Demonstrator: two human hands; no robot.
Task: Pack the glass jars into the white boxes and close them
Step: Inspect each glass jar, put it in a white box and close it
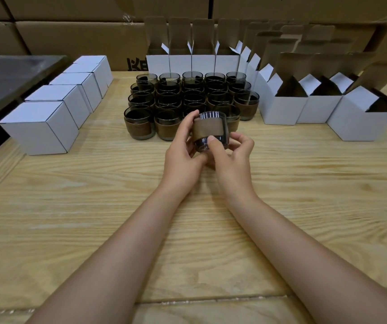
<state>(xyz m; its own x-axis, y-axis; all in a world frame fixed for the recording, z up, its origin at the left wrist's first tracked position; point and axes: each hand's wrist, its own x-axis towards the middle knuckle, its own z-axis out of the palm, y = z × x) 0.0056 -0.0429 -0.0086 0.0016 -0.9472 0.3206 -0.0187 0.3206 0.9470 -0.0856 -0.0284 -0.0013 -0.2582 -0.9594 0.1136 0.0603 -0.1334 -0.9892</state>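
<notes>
Together, left hand (183,152) and right hand (233,155) grip glass jar (207,129), mouth uppermost, axis near upright

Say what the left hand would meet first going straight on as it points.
Likely the block of standing glass jars just beyond; the left hand grips the held jar. Depth unclear.

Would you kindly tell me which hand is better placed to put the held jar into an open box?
Right: the right hand grips the jar, and the nearest open boxes stand on its side.
</notes>
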